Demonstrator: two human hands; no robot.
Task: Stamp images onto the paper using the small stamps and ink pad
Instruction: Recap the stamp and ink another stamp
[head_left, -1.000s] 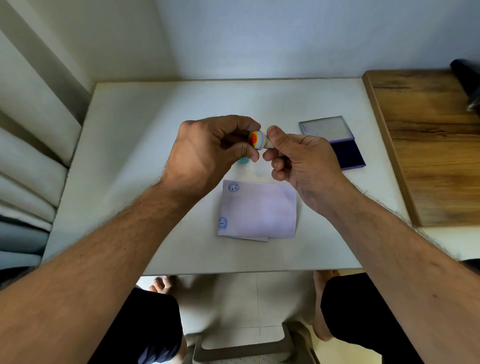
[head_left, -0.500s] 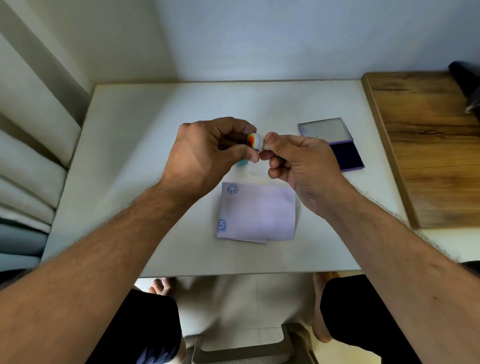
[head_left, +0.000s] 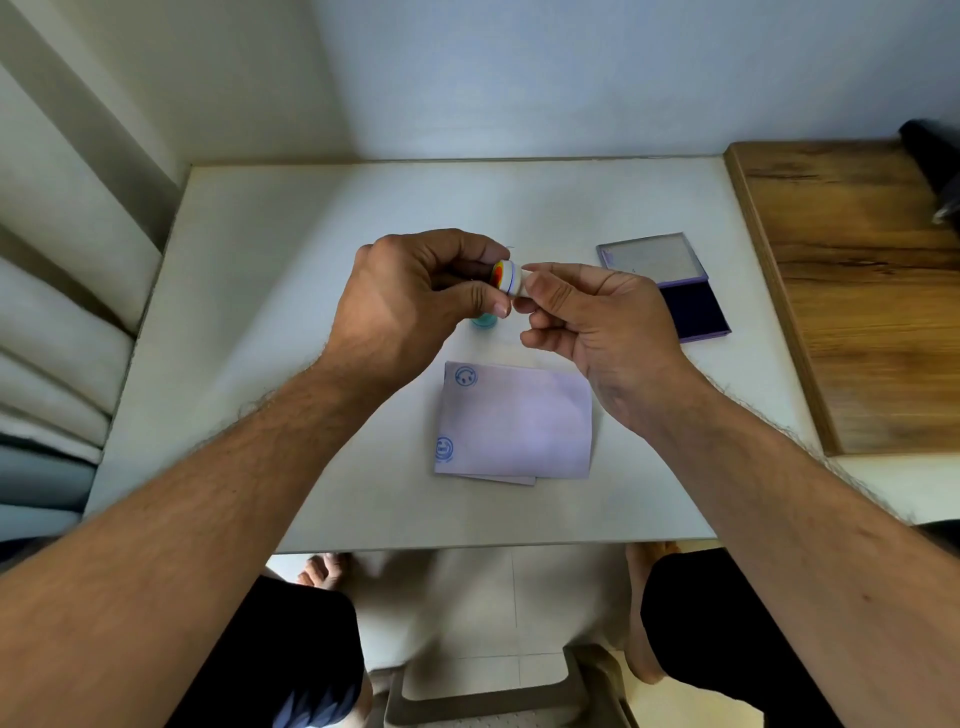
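My left hand (head_left: 415, 306) pinches a small round stamp (head_left: 505, 276) with a red, orange and white end, held above the white table (head_left: 260, 270). Thumb and forefinger of my right hand (head_left: 592, 327) grip the white end of the same stamp. A teal stamp (head_left: 484, 322) stands on the table just below my left fingers, mostly hidden. The pale lilac paper (head_left: 519, 421) lies near the table's front edge, with two blue round face prints along its left side. The open ink pad (head_left: 691, 306), dark blue with its lid raised behind, lies to the right.
A wooden board (head_left: 857, 291) covers the surface right of the table, with a dark object (head_left: 935, 156) at its far corner. Cushions (head_left: 47, 364) sit at the left. My knees and bare feet show below the table's front edge.
Both hands have stayed together over the table. My right fingers have slid back slightly, so more of the stamp's white end shows between the hands.
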